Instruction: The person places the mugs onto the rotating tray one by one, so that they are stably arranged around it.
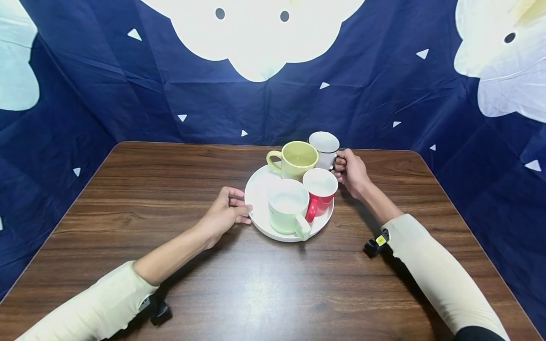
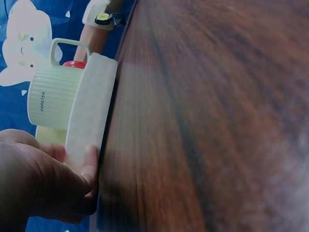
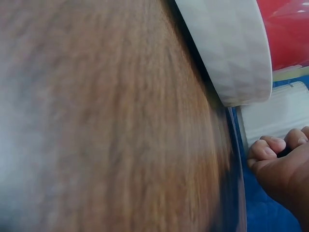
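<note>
A round white plate (image 1: 258,189) with a raised, faceted wall bears a pale green mug (image 1: 283,215), a red mug with a white inside (image 1: 325,201) and a yellow-green mug (image 1: 294,163). My left hand (image 1: 223,210) pinches the plate's left rim, thumb on top and fingers at the outer wall. With curled fingers my right hand (image 1: 350,173) grips the handle side of a white mug (image 1: 326,151) with a dark rim line. This mug is upright at the plate's far right, behind the red one. The right wrist view shows the white mug (image 3: 275,116) beyond the plate wall (image 3: 241,53).
The brown wooden table (image 1: 170,189) carries the plate near its far edge. Close behind that edge hangs a dark blue cloth (image 1: 234,104) with white clouds and triangles. Small black cameras (image 1: 161,312) are strapped at both sleeves.
</note>
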`<state>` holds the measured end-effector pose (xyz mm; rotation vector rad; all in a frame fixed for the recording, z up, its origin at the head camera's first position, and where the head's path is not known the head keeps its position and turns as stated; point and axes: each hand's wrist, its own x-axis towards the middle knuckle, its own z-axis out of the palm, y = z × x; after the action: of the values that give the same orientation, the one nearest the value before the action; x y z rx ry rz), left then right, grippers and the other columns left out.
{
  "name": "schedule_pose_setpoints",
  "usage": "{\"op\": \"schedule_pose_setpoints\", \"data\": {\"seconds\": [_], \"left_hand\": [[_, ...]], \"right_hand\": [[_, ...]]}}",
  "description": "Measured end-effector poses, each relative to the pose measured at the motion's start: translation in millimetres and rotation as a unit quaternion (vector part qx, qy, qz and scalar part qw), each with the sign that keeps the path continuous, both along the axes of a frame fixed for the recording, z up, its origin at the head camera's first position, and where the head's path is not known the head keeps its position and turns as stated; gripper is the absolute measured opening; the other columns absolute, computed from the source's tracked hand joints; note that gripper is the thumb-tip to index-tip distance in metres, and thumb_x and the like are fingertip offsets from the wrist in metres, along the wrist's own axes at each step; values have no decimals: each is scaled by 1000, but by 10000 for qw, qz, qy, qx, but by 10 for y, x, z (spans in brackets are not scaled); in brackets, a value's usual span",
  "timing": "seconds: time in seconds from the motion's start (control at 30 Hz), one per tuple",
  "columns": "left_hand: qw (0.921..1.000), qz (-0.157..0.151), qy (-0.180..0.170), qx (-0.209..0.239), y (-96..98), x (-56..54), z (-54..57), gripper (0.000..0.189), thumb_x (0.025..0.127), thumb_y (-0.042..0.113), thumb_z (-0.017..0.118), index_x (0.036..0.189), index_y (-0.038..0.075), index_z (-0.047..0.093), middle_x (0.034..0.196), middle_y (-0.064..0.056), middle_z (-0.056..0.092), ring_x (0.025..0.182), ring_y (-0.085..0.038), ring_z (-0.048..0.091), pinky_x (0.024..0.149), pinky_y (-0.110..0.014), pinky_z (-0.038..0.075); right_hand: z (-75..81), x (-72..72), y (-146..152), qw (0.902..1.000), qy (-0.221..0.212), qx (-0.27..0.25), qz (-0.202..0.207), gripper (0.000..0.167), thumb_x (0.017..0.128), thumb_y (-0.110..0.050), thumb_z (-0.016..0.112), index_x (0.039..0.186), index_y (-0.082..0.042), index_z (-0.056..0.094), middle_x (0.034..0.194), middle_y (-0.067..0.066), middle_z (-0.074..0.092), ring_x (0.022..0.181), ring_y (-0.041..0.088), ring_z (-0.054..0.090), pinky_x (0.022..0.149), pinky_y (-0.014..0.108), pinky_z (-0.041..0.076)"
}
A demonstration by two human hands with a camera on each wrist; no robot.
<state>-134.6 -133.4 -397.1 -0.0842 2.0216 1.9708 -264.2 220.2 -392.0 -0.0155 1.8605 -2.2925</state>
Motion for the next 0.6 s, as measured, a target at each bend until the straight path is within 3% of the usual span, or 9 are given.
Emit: {"op": "schedule_pose_setpoints", "data": {"seconds": [0.6], "left_hand": [[10000, 3, 25, 40, 33, 73, 13, 53, 107, -3, 66, 148, -4, 32, 128, -17, 42, 97, -19, 64, 87, -26, 67]], "right_hand": [[12, 209, 165, 9999, -81, -38, -66, 46, 115, -20, 33, 69, -22, 32, 63, -12, 34, 62, 10, 33, 61, 25, 20]]}}
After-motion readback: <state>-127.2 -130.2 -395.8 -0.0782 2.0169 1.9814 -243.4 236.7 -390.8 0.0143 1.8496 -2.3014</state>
